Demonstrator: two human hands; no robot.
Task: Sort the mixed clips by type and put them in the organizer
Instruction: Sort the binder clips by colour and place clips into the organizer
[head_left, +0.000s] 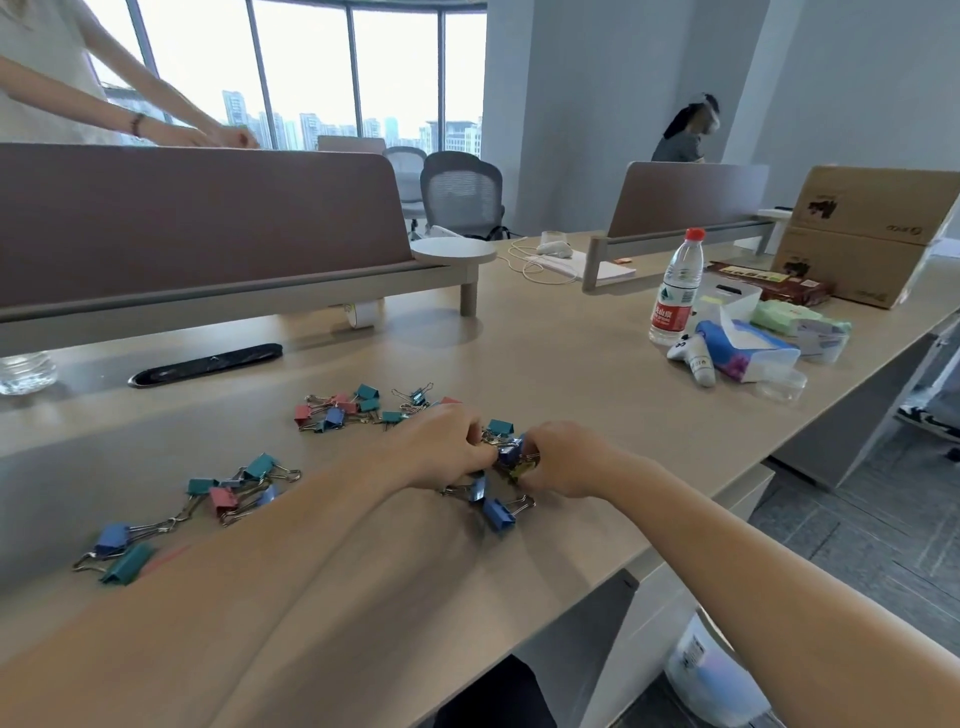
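The left hand (444, 447) and right hand (569, 457) both pinch one clip bunch (511, 453) on the desk (571, 364). More clips (343, 410) lie loose beside. What the clear box (727, 299) holds, I cannot tell.

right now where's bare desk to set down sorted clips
Widest: beige desk top between the far heap of coloured binder clips and the red-capped clear water bottle. Another strip between that heap and the left chain of clips. Crowded: around the left hand and right hand, and beside the bottle.
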